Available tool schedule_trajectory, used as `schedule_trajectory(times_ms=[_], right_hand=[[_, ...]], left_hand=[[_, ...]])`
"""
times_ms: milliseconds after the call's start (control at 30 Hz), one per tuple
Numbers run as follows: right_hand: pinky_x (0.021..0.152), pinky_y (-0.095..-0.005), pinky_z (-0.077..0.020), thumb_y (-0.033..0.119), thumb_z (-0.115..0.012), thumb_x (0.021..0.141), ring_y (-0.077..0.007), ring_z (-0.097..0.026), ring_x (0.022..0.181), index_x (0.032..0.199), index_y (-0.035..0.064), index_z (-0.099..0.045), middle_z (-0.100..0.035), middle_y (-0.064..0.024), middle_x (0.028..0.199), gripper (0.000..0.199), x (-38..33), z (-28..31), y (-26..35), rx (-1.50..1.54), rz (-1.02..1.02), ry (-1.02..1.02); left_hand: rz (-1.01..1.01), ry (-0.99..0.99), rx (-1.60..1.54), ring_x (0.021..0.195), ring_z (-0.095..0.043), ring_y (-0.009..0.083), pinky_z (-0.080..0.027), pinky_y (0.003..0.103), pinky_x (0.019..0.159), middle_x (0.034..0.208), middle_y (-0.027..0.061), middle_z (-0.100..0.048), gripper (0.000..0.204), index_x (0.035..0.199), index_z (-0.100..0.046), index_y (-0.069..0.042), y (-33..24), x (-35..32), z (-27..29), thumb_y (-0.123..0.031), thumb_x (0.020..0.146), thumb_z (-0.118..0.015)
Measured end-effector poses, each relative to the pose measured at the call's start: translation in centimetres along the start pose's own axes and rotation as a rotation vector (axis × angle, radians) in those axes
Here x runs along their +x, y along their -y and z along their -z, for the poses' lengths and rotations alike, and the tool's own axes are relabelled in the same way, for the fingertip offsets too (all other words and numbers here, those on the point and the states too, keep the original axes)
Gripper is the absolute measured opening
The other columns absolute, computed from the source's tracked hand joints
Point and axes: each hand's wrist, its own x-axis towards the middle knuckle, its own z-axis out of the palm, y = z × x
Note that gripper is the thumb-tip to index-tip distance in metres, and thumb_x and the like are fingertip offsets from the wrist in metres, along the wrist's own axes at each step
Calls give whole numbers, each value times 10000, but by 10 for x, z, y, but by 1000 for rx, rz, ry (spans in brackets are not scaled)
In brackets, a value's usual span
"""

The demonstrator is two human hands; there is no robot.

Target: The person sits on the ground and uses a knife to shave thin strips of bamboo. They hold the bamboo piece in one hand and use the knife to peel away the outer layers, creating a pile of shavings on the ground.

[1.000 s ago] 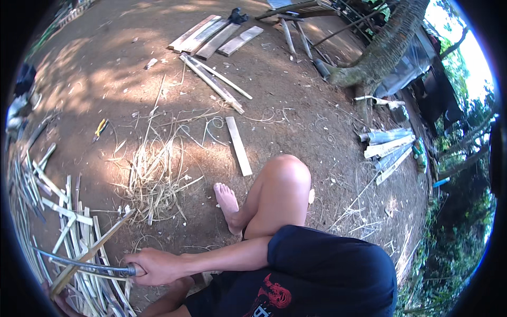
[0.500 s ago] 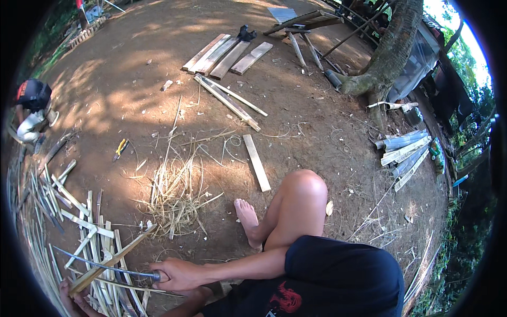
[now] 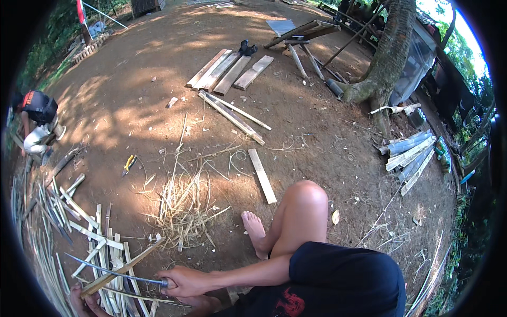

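In my right hand (image 3: 185,281), closed around its handle, is a long thin-bladed knife (image 3: 113,270). The blade points to the left and crosses a split bamboo piece (image 3: 138,257). My left hand (image 3: 87,302), at the lower left, grips the near end of that piece, and its far end slants up to the right. Part of the left hand is cut off by the dark rim. Under and beside the hands lies a pile of cut bamboo strips (image 3: 100,248).
A heap of shavings (image 3: 185,216) lies ahead, with yellow-handled pliers (image 3: 128,165) left of it. A single slat (image 3: 262,176) rests near my bare foot (image 3: 254,227). Farther off are planks (image 3: 232,75), split bamboo (image 3: 409,150) and a tree (image 3: 388,58). Another person (image 3: 39,119) bends at the left.
The whole view has tilted up slightly, so the ground things sit lower in the picture. Both hands keep their grips, and the blade still crosses the bamboo piece.
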Motion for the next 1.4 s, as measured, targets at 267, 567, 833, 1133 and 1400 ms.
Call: schedule_trajectory(times_ms=[267, 567, 833, 1133, 1400], right_hand=[[533, -402, -401, 204, -641, 856, -261, -491, 493, 871, 20, -495, -467, -120, 541, 235, -2, 2, 7, 35, -16, 0], [514, -412, -402, 194, -628, 838, -296, -485, 492, 883, 19, -515, -466, -120, 538, 213, 0, -1, 31, -3, -16, -49], [577, -459, -438, 114, -598, 770, -397, -568, 593, 848, -13, -529, -549, -193, 620, 165, -2, 6, 13, -38, -96, 2], [607, -472, -475, 120, -614, 758, -415, -612, 658, 898, -3, -536, -562, -207, 622, 202, -2, 15, -6, -158, -104, 34], [528, -400, -485, 197, -669, 845, -346, -629, 559, 915, 7, -596, -590, -175, 607, 215, 6, 18, -4, -242, -280, -49]], left_hand=[[71, 0, -17, 888, -629, 261, -544, 323, 760, 1042, 186, -643, 241, 1099, -605, 105, 0, -1, 0, -83, 948, -599], [18, -12, 45, 856, -633, 248, -557, 309, 710, 986, 194, -649, 205, 1052, -622, 104, 6, -3, 4, -59, 927, -623], [11, -5, 34, 721, -628, 223, -546, 288, 608, 947, 187, -646, 205, 1053, -625, 97, 10, -5, 7, -66, 930, -622], [37, 43, 27, 781, -634, 254, -567, 310, 672, 943, 197, -644, 228, 1041, -611, 120, -4, -16, 5, -79, 929, -624], [-5, 162, 97, 855, -636, 245, -517, 308, 712, 946, 185, -637, 154, 973, -651, 47, -5, -9, 1, 36, 820, -636]])
